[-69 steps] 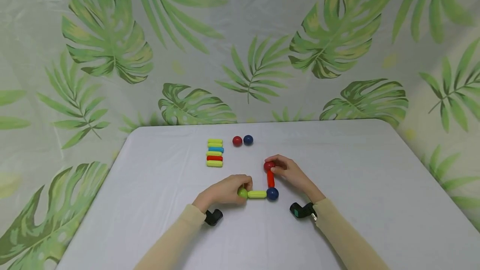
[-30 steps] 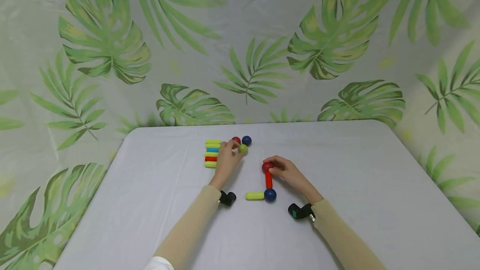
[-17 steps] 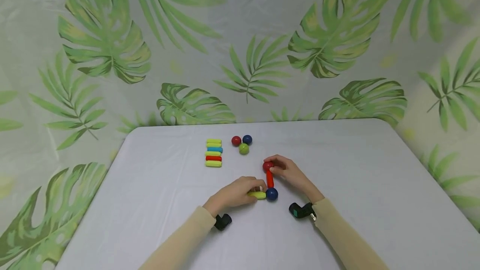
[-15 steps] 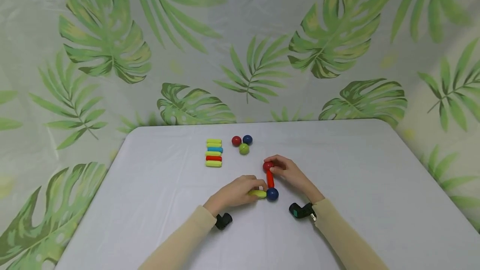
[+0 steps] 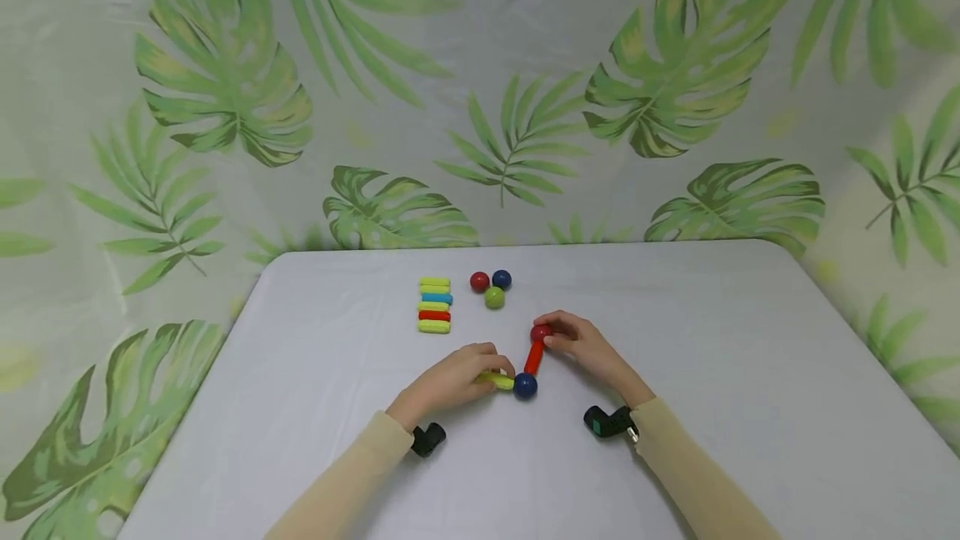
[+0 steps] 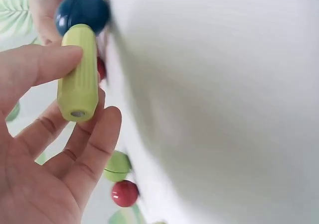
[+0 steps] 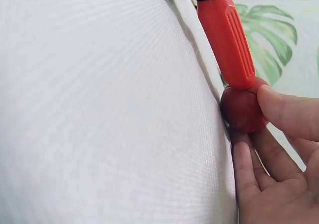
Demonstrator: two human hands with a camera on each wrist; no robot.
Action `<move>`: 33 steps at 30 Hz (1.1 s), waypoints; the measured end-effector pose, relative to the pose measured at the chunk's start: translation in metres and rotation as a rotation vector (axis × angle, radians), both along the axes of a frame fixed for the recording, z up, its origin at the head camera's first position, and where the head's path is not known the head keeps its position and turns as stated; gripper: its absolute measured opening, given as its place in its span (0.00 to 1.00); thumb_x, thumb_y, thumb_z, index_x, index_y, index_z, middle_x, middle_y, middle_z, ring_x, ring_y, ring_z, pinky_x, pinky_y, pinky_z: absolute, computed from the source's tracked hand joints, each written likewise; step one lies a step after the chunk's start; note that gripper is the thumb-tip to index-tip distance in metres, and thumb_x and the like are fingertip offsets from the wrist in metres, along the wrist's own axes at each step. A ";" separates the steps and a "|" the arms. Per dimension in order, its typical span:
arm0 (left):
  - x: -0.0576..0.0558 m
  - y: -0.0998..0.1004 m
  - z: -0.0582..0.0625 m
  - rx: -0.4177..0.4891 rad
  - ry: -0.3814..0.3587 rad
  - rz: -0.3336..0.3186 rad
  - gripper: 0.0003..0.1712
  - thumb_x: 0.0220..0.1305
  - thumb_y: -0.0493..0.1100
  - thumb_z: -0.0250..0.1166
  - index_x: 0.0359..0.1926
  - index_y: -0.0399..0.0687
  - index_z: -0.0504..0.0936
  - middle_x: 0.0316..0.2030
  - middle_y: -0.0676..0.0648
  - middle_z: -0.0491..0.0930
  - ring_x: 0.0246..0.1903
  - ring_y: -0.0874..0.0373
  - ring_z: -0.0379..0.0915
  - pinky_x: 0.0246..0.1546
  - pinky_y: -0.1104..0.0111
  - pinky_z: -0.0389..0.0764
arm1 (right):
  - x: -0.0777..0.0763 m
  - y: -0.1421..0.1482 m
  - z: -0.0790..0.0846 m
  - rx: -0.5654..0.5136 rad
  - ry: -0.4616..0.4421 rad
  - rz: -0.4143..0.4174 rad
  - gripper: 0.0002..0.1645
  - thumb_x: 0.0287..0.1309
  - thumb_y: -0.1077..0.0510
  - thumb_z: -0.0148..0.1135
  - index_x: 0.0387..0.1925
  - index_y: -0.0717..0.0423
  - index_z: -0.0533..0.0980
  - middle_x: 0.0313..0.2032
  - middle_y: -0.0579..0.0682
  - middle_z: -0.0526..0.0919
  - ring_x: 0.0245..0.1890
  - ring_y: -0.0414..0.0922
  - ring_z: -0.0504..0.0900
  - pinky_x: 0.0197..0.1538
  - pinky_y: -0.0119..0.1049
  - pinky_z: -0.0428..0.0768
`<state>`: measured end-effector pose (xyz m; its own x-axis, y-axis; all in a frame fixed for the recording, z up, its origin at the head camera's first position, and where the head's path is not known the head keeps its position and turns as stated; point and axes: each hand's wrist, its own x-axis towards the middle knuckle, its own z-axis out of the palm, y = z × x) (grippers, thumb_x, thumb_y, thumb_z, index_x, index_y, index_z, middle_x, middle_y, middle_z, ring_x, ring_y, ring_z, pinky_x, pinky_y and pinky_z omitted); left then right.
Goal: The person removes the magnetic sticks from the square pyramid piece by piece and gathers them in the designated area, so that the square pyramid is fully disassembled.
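My left hand pinches a yellow-green magnetic rod between thumb and fingers; a small metal disc shows in its free end. The rod's other end meets a dark blue ball. From that ball a red magnetic rod slants away to a red ball. My right hand holds this red ball by thumb and fingertips, low against the tablecloth. Together the pieces form a bent chain, blue ball at the corner.
Left of centre at the back lies a row of loose rods, several yellow-green, one red and one blue. Beside them sit a red ball, a blue ball and a green ball. A white cloth covers the table.
My left hand has taken the green ball off the rod's end, set it by the back balls and gripped the rod. Rod and blue ball have since shifted left, tilting the red rod.
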<state>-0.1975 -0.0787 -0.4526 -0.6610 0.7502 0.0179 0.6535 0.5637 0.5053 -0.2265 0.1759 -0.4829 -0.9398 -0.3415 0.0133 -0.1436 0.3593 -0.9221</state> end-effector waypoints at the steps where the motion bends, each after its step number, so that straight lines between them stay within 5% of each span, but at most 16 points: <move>1: 0.001 0.002 0.001 -0.013 0.024 -0.015 0.14 0.64 0.36 0.62 0.49 0.54 0.82 0.39 0.56 0.73 0.40 0.62 0.69 0.47 0.73 0.72 | 0.000 0.001 0.000 0.000 0.001 -0.001 0.19 0.65 0.62 0.57 0.57 0.60 0.73 0.56 0.59 0.75 0.54 0.56 0.73 0.59 0.51 0.69; 10: 0.002 0.014 0.009 -0.098 0.135 -0.081 0.12 0.63 0.36 0.64 0.46 0.55 0.84 0.36 0.53 0.72 0.37 0.60 0.68 0.41 0.76 0.72 | 0.003 0.002 0.002 -0.012 0.005 0.009 0.18 0.65 0.64 0.56 0.56 0.63 0.73 0.55 0.61 0.75 0.52 0.55 0.73 0.59 0.51 0.69; 15: 0.002 0.004 0.002 -0.029 0.072 -0.063 0.14 0.63 0.33 0.63 0.46 0.53 0.84 0.37 0.55 0.74 0.38 0.62 0.69 0.43 0.76 0.72 | 0.010 -0.002 0.020 -0.018 -0.003 0.026 0.18 0.65 0.67 0.55 0.56 0.68 0.72 0.54 0.65 0.74 0.52 0.59 0.73 0.59 0.53 0.69; 20: -0.006 -0.021 0.000 0.117 -0.001 0.125 0.12 0.61 0.32 0.64 0.44 0.49 0.82 0.39 0.55 0.77 0.42 0.60 0.71 0.49 0.67 0.74 | 0.014 -0.003 0.029 0.003 -0.004 0.025 0.19 0.64 0.68 0.55 0.56 0.69 0.71 0.54 0.65 0.74 0.52 0.59 0.73 0.58 0.53 0.70; 26: -0.024 -0.050 0.001 0.127 0.040 0.448 0.11 0.54 0.27 0.67 0.36 0.43 0.82 0.35 0.50 0.79 0.40 0.52 0.71 0.46 0.61 0.74 | 0.005 0.006 0.010 -0.014 -0.014 -0.010 0.19 0.62 0.64 0.60 0.54 0.64 0.74 0.52 0.61 0.77 0.53 0.56 0.74 0.58 0.51 0.70; 33: -0.036 -0.060 -0.001 0.043 0.082 0.525 0.10 0.52 0.26 0.68 0.33 0.42 0.82 0.35 0.48 0.74 0.41 0.50 0.69 0.45 0.61 0.74 | 0.010 0.006 0.002 0.095 -0.037 -0.080 0.16 0.59 0.55 0.66 0.46 0.57 0.76 0.42 0.50 0.80 0.44 0.48 0.75 0.50 0.41 0.75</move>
